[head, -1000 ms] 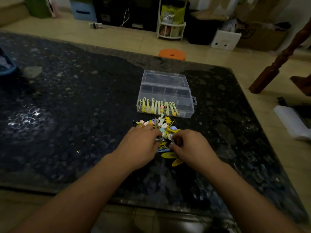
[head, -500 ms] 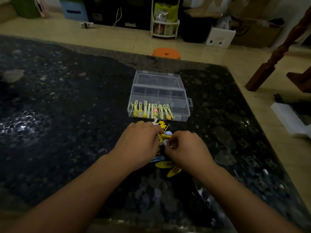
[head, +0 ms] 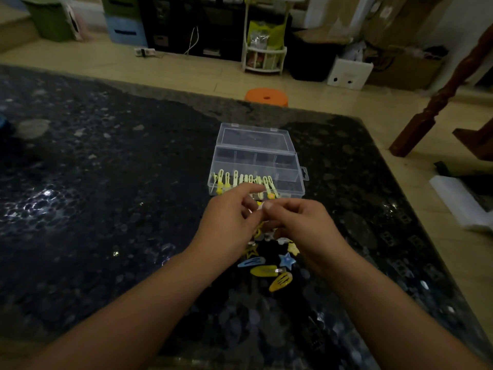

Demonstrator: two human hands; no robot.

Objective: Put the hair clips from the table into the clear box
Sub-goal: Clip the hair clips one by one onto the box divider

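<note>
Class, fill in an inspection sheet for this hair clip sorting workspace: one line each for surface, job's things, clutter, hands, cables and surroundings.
Surface: dark speckled stone table, glossy with light reflections.
Job's things: clear box open, lid folded back; a row of pale yellow clips in its near compartment, far compartments look empty. Loose hair clips lie on the table under the hands, among them a blue star clip.
Clutter: nothing seen.
Hands: left hand and right hand meet just short of the box, pinching a small clip between their fingers.
Cables: white cable and power strip on the floor beyond.
Surroundings: orange stool, white rack, boxes, wooden post.
</note>
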